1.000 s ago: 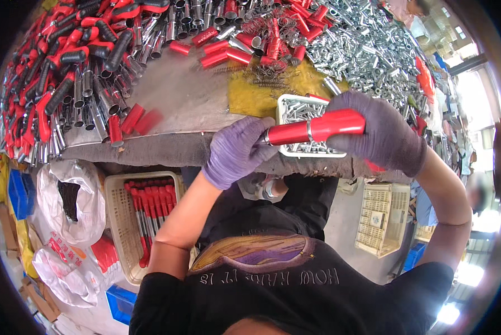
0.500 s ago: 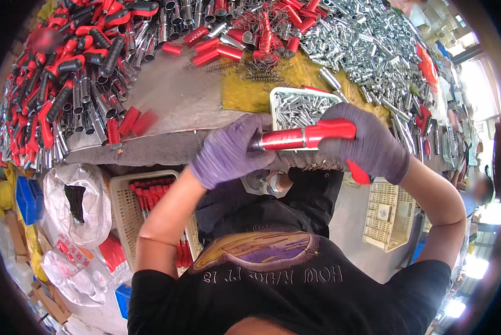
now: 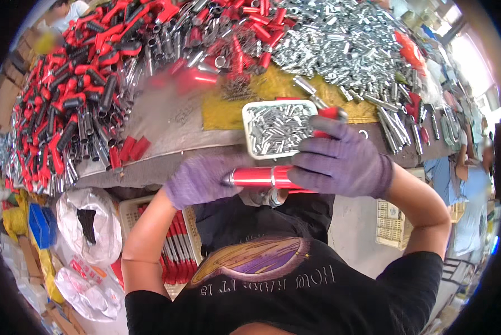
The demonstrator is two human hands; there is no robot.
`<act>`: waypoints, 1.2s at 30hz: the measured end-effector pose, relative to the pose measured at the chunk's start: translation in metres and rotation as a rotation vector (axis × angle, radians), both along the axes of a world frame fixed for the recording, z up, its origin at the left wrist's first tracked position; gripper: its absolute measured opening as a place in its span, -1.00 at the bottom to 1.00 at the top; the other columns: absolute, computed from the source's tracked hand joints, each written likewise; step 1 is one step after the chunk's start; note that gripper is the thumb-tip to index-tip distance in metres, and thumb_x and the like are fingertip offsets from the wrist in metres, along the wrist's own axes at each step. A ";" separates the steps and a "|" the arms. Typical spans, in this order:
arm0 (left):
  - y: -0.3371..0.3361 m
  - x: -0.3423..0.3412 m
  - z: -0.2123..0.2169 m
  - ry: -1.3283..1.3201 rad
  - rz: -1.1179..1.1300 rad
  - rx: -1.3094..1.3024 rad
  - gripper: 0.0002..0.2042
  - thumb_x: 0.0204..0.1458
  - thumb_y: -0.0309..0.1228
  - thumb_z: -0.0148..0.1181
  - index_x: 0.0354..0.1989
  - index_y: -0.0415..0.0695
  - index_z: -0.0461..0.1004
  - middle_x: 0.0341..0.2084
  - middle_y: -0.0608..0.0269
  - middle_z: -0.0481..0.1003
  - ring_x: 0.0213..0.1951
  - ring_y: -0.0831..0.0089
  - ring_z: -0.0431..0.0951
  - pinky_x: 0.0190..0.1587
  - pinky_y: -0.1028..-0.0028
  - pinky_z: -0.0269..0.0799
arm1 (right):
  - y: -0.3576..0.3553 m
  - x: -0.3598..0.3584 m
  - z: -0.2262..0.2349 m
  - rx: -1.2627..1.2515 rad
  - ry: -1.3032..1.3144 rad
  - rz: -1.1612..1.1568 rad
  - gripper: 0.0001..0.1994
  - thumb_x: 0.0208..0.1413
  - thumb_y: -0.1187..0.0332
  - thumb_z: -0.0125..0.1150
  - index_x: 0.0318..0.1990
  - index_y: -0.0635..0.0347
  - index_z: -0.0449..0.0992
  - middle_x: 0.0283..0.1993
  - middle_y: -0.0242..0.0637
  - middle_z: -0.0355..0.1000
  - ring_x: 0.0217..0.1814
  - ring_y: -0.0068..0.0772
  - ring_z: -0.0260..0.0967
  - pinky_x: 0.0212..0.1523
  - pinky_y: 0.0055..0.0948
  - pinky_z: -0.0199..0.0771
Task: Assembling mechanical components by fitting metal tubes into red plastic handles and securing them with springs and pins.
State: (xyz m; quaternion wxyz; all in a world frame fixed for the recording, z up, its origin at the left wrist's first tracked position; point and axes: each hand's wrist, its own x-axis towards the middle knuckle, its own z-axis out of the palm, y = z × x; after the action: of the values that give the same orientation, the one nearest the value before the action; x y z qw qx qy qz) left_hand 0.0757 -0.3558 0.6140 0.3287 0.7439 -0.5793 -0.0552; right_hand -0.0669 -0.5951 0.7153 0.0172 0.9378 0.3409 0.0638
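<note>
Slippage worries me most from where I sit. In my head view the red tube [image 3: 257, 177], a silver band round its middle, lies roughly level between two gloved hands, just in front of the table's dark front edge [image 3: 150, 174]. The left hand [image 3: 203, 178] has its fingers curled round the tube's left end, though blur keeps me from telling how firmly. The right hand [image 3: 340, 162] has its fingers bent over the other end, slightly spread. That smooth-looking surface against fabric gloves could let the tube twist or slide out if either grip loosens, and it hangs clear of the tabletop, so a drop could reach the floor. My second concern is the white tray [image 3: 247, 133] of small silver pins [image 3: 278, 128]: the right hand is right beside it, so a sideways knock could jolt it and spill some. A red piece [image 3: 327, 113] shows above the right hand's fingers; I can't tell whether it is held, and if loose it could fall.
</note>
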 end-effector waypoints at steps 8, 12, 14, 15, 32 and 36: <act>-0.008 -0.023 0.009 -0.314 0.048 0.046 -0.59 -0.27 -0.25 0.31 -0.16 -0.01 0.46 -0.51 0.23 0.48 -0.42 0.23 0.53 -0.35 0.32 0.43 | 0.003 -0.042 -0.009 0.628 0.535 -0.406 -0.63 -0.03 0.08 0.20 -0.11 0.06 0.45 -0.35 -0.28 0.45 -0.29 -0.32 0.44 -0.06 -0.34 0.43; -0.015 -0.019 -0.013 -0.390 0.051 0.119 -0.63 -0.23 -0.28 0.25 -0.15 0.00 0.46 -0.55 0.30 0.44 -0.45 0.30 0.51 -0.41 0.35 0.42 | 0.001 -0.040 0.000 0.234 0.238 -0.228 -0.58 0.04 0.02 0.18 -0.07 0.11 0.43 -0.37 -0.27 0.46 -0.35 -0.26 0.44 -0.19 -0.36 0.45; -0.021 -0.016 -0.010 -0.656 0.132 0.158 -0.57 -0.24 -0.24 0.30 -0.12 -0.03 0.42 -0.54 0.27 0.44 -0.43 0.24 0.52 -0.32 0.36 0.45 | -0.002 -0.048 0.010 0.327 0.309 -0.402 -0.63 0.02 0.04 0.19 -0.11 0.07 0.44 -0.35 -0.28 0.46 -0.33 -0.21 0.44 -0.19 -0.31 0.47; -0.023 -0.016 0.002 -0.652 0.139 0.162 -0.57 -0.24 -0.24 0.30 -0.12 -0.03 0.42 -0.54 0.27 0.44 -0.43 0.24 0.52 -0.32 0.36 0.45 | -0.009 -0.048 0.011 0.374 0.352 -0.469 -0.65 0.02 0.05 0.19 -0.14 0.05 0.45 -0.33 -0.28 0.47 -0.32 -0.18 0.44 -0.19 -0.29 0.49; -0.048 -0.050 0.030 0.084 -0.080 0.150 -0.62 -0.20 -0.18 0.34 -0.20 -0.05 0.46 -0.45 0.16 0.52 -0.37 0.19 0.56 -0.29 0.29 0.45 | -0.039 -0.066 0.017 0.352 0.227 -0.627 -0.67 -0.25 0.21 0.33 -0.27 0.11 0.51 -0.26 -0.33 0.47 -0.11 -0.30 0.42 0.04 -0.27 0.38; -0.060 -0.036 0.019 -0.319 0.085 0.171 -0.61 -0.23 -0.20 0.34 -0.19 -0.05 0.47 -0.45 0.17 0.51 -0.35 0.18 0.54 -0.27 0.28 0.44 | -0.039 -0.074 0.014 0.282 -0.002 -0.538 -0.66 -0.28 0.20 0.31 -0.27 0.09 0.51 -0.27 -0.34 0.47 -0.10 -0.24 0.42 0.04 -0.24 0.37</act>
State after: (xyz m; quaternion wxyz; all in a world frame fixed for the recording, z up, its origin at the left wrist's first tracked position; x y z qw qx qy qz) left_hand 0.0395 -0.4157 0.6329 0.1703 0.7921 -0.5855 0.0286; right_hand -0.1406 -0.6339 0.7291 -0.0964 0.9875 0.0680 0.1045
